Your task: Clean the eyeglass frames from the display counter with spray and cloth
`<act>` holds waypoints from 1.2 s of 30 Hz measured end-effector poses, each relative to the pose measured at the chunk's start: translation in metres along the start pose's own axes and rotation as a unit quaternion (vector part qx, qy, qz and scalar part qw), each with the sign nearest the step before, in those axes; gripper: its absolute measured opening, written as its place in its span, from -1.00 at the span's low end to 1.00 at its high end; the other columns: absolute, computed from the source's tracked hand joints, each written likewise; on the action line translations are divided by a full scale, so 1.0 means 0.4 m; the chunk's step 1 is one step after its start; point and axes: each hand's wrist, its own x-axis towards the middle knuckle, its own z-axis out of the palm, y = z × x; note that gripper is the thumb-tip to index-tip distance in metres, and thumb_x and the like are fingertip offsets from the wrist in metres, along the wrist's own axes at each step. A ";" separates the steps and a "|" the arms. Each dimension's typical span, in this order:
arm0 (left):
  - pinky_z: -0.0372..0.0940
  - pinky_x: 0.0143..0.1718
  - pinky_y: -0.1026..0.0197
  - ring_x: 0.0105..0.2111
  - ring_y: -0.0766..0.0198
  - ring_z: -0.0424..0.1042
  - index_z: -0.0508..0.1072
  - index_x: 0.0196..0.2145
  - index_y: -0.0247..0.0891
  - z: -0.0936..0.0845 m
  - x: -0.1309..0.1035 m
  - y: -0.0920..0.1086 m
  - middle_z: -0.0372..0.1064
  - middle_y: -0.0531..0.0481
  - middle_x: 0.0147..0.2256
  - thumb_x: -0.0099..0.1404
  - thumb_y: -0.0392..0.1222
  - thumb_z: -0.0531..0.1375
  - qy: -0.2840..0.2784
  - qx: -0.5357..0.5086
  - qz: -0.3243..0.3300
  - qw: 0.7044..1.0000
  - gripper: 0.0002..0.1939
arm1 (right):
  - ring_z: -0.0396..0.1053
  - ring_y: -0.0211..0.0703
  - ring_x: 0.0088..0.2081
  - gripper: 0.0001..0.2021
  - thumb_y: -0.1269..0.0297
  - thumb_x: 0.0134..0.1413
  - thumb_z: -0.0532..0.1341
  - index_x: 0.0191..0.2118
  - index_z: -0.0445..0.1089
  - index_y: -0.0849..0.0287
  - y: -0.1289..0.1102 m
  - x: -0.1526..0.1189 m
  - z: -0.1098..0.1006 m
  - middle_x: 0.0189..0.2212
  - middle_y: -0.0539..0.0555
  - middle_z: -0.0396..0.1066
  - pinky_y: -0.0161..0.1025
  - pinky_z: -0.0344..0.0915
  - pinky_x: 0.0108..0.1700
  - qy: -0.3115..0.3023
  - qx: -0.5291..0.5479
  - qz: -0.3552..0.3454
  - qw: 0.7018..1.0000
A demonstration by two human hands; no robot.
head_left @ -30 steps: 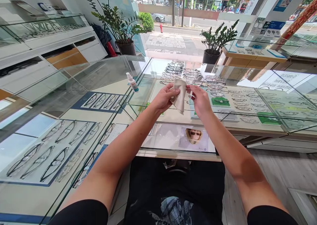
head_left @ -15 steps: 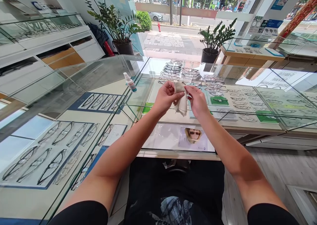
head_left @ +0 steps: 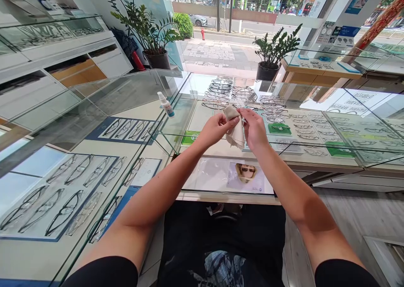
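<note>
A beige cleaning cloth (head_left: 236,138) hangs in folds between my two hands, above the glass counter. My left hand (head_left: 213,130) pinches its upper part, the thumb lying across the front of the fabric. Close against the cloth's right side is my right hand (head_left: 255,129), its fingers closed and bent toward the fabric. Whatever those fingers grip is hidden by the hand and the cloth. Just beyond my hands, several eyeglasses (head_left: 217,94) stand in stacked rows on the counter top. A small white spray bottle (head_left: 166,105) stands upright to the left.
The glass counter (head_left: 274,154) holds more spectacle frames and green cards (head_left: 279,128) inside. Trays of eyeglasses (head_left: 59,194) fill the left display case. Potted plants (head_left: 268,68) stand by the window. A picture card (head_left: 246,177) lies near the counter's front edge.
Both hands and the cloth have shifted slightly to the right. The cloth's lower end now hangs wider, and my right hand has turned a little against it.
</note>
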 end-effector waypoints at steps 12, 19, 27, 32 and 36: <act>0.42 -0.10 0.13 -0.21 0.15 0.60 0.71 -0.24 -0.29 -0.001 0.007 -0.002 0.66 -0.13 -0.26 0.06 0.30 0.64 -0.086 -0.141 -0.066 0.984 -0.40 | 0.48 -0.11 -0.28 -0.47 -0.35 -0.06 0.53 -0.21 0.61 0.01 -0.005 -0.012 0.006 -0.24 0.04 0.64 -0.17 0.41 -0.29 -0.011 0.001 0.014 1.000; 0.51 -0.11 0.14 -0.28 0.17 0.64 0.71 -0.20 -0.40 -0.012 0.007 -0.005 0.68 -0.19 -0.26 0.09 0.07 0.68 -0.140 -0.222 -0.103 0.960 -0.47 | 0.40 -0.21 -0.36 -0.54 -0.24 -0.09 0.59 -0.26 0.66 0.02 -0.002 -0.009 0.004 -0.29 0.00 0.61 -0.25 0.31 -0.37 -0.011 0.043 0.016 0.999; 0.58 -0.21 0.07 -0.35 0.08 0.68 0.66 -0.17 -0.41 -0.016 0.012 -0.008 0.68 -0.20 -0.29 0.11 -0.17 0.65 -0.171 -0.265 -0.112 0.942 -0.58 | 0.45 -0.18 -0.29 -0.58 -0.16 -0.13 0.62 -0.29 0.65 0.03 -0.006 -0.008 0.006 -0.32 0.00 0.60 -0.25 0.34 -0.31 -0.002 0.072 0.018 0.997; 0.56 -0.18 0.14 -0.29 0.12 0.68 0.66 -0.12 -0.39 -0.011 0.014 -0.013 0.68 -0.18 -0.25 0.09 -0.25 0.65 -0.158 -0.283 -0.117 0.939 -0.56 | 0.48 -0.16 -0.25 -0.57 -0.15 -0.14 0.63 -0.29 0.65 0.05 -0.007 -0.008 0.007 -0.32 0.00 0.61 -0.23 0.37 -0.26 -0.006 0.085 0.018 0.996; 0.56 -0.11 0.09 -0.24 0.10 0.68 0.69 -0.10 -0.37 -0.016 0.017 -0.021 0.70 -0.19 -0.22 0.06 -0.12 0.69 -0.164 -0.254 -0.134 0.944 -0.49 | 0.46 -0.14 -0.26 -0.56 -0.18 -0.12 0.61 -0.28 0.64 0.05 -0.003 -0.006 0.004 -0.29 0.02 0.62 -0.21 0.36 -0.26 -0.003 0.072 0.014 0.997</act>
